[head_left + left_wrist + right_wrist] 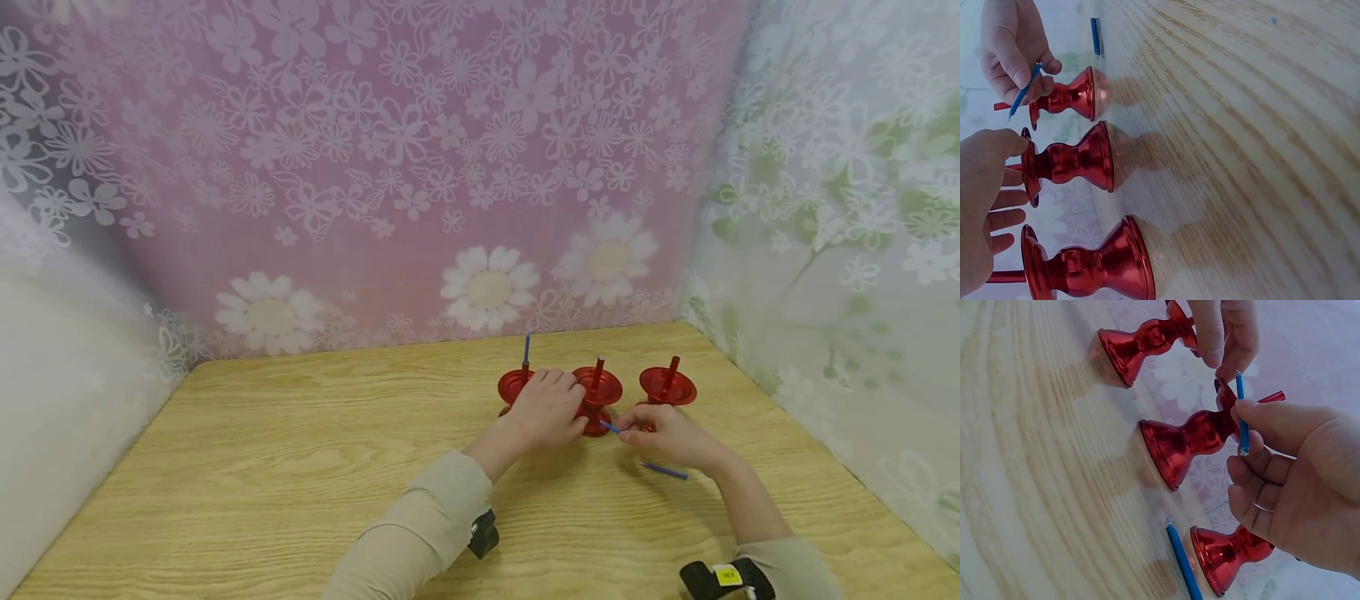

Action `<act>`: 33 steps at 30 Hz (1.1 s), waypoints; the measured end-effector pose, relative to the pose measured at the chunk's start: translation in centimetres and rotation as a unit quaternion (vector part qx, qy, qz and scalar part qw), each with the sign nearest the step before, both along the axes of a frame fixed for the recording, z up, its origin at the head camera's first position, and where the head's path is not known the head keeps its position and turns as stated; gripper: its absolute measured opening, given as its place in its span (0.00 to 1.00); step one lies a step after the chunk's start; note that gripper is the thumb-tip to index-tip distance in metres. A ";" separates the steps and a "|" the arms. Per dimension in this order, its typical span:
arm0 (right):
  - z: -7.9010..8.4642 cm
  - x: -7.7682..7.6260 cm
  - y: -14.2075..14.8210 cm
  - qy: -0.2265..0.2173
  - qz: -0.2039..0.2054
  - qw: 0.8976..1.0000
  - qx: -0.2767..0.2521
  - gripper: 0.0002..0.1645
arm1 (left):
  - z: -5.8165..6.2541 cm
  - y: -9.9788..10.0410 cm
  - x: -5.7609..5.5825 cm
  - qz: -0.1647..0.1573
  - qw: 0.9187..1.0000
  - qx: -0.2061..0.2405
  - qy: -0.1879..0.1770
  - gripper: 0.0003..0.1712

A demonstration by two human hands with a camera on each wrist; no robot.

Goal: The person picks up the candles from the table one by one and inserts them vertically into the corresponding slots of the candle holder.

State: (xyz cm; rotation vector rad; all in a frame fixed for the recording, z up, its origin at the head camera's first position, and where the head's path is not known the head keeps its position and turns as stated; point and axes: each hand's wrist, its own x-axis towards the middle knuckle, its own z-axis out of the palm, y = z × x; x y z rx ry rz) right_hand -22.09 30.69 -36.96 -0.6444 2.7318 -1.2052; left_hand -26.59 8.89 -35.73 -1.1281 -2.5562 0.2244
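Observation:
Three shiny red candle holders stand upright in a row on the table. My left hand [546,408] is at the middle candle holder [1063,164], thumb and fingers at the rim of its dish. The remaining left fingers extend loosely behind. A thin blue candle [1243,415] is pinched between my right thumb and fingers; my right hand [670,435] is just in front of the right candle holder [668,385]. Another blue candle [527,348] stands upright in the tube of the left candle holder [513,385], which my left hand partly hides. The middle and right tubes hold no candle.
One more blue candle [665,471] lies on the wooden table [300,475], in front of the right holder. A pink flowered cloth [390,167] hangs behind the table, and a pale flowered one [832,250] on the right. Both wrists wear black straps.

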 end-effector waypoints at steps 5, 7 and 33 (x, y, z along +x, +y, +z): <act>0.5 0.0 0.0 -0.007 -0.015 1.000 -0.016 0.13 | 0.0 -0.1 -0.1 0.001 1.000 0.004 0.001 0.18; 0.7 0.0 -0.1 -0.002 -0.023 1.000 -0.021 0.12 | 0.0 0.0 -0.1 0.003 1.000 0.002 -0.001 0.18; 2.6 -0.9 -1.3 0.074 -0.132 0.988 -0.040 0.19 | -0.1 0.4 -0.1 0.017 1.000 0.007 -0.018 0.18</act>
